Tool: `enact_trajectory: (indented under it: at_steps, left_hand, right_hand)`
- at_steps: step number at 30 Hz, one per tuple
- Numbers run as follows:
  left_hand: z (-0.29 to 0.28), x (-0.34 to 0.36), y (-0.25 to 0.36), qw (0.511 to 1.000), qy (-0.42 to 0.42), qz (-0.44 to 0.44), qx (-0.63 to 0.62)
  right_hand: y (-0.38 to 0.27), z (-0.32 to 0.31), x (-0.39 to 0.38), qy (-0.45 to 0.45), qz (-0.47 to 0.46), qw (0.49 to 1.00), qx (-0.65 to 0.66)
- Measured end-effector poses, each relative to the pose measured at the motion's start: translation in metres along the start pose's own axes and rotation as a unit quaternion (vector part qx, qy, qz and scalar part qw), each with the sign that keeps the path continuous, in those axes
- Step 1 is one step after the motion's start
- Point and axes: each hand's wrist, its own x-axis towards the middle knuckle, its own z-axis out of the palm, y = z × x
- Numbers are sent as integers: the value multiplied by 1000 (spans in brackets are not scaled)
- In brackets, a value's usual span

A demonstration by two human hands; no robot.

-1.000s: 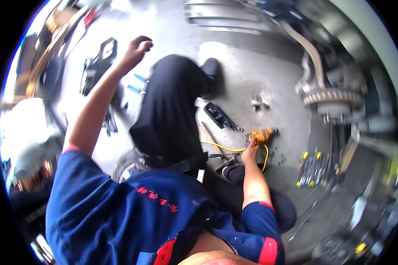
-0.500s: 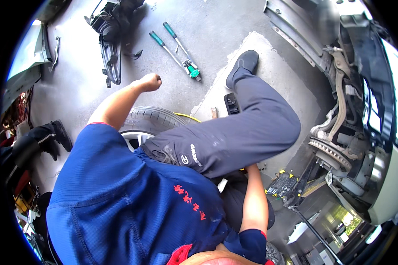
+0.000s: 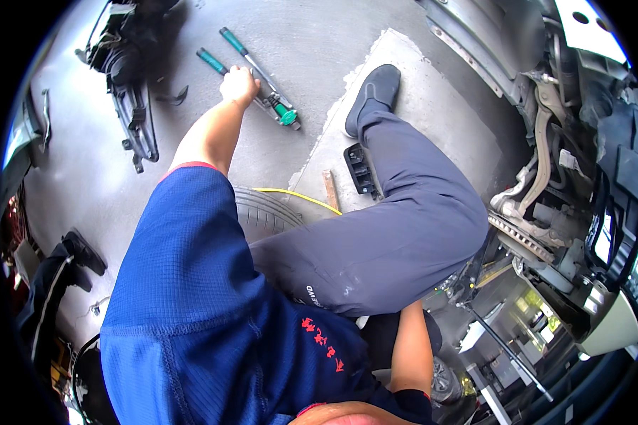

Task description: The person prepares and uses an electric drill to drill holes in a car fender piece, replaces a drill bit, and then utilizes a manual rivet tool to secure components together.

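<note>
My left hand (image 3: pixel 239 86) has its fingers curled on the nearer handle of a two-handled green and steel tool (image 3: pixel 286 115) lying on the floor. The tool's other green-gripped handle (image 3: pixel 232 39) lies beyond my fingers. My right forearm (image 3: pixel 412 347) runs up behind my grey-trousered thigh, which hides that hand and whatever it may hold. A tyre (image 3: pixel 266 212) lies beside my left arm, with a yellow hose (image 3: pixel 298 195) behind it. A black plastic piece (image 3: pixel 360 170) and a wooden stick (image 3: pixel 330 190) are near my leg.
Exposed suspension and a brake disc (image 3: pixel 517 241) of a vehicle fill the right side. A large black assembly (image 3: pixel 126 71) lies upper left. Another person's dark legs and shoe (image 3: pixel 85 255) show at lower left. A long metal bar (image 3: pixel 510 354) crosses lower right.
My left hand has moved forward onto the green-handled tool. My leg has swung rightward. My right hand, earlier holding an orange power tool, is now hidden behind my thigh.
</note>
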Motion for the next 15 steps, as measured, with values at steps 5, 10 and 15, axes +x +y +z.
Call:
enact_trajectory:
  at_steps: [5, 10, 15]
  left_hand:
    - [15, 15, -12, 1000, -28, -12, -4]
    - [1, 22, -37, 987, 20, 59, -148]
    - [-97, -87, 39, 681, -316, 165, -640]
  right_hand:
    - [-12, -7, -5, 28, -5, 999, 20]
    - [-39, -44, -23, 132, -86, 988, 1]
    - [-82, -118, -37, 341, -101, 856, 374]
